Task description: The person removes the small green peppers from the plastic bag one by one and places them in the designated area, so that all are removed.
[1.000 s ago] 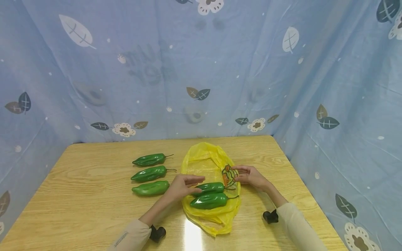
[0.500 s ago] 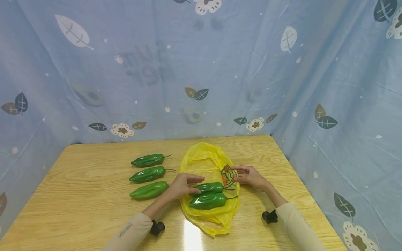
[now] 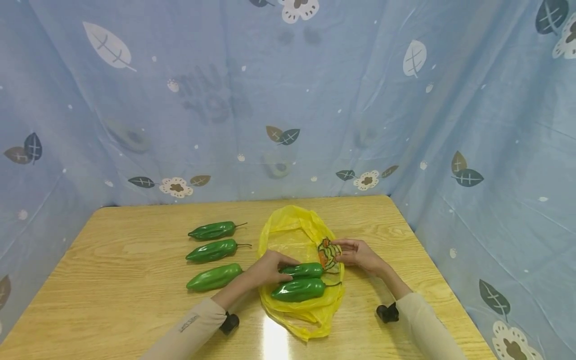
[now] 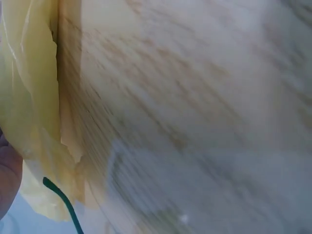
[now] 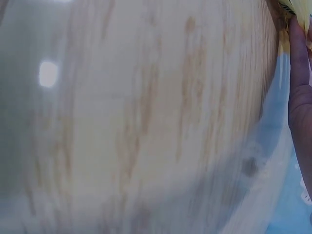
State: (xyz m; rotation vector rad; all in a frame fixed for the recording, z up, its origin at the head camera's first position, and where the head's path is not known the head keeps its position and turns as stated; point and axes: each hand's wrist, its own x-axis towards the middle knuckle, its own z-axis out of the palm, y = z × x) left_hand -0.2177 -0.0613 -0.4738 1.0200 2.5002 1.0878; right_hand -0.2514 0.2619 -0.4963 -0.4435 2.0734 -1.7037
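In the head view a yellow plastic bag (image 3: 280, 220) with a printed picture lies on the table. Two green peppers rest on it: an upper pepper (image 3: 307, 270) and a nearer pepper (image 3: 299, 290). My left hand (image 3: 265, 270) grips the upper pepper by its tip end, thumb on the near side, fingers on the far side. Beside the print, my right hand (image 3: 358, 254) holds the bag's right edge between thumb and fingers; the right wrist view shows fingers (image 5: 299, 58) against the yellow plastic (image 5: 288, 6). A green stem (image 4: 62, 195) shows in the left wrist view.
Left of the bag lie a far pepper (image 3: 212, 230), a middle pepper (image 3: 212, 250) and a lighter near pepper (image 3: 214, 277), whose stem end is close to my left wrist. A blue patterned curtain (image 3: 216, 125) hangs behind the wooden table (image 3: 112, 280).
My left hand has moved slightly right and its fingers have come down round the upper pepper. The lighter near pepper has shifted toward me. My right hand stays at the bag's edge.
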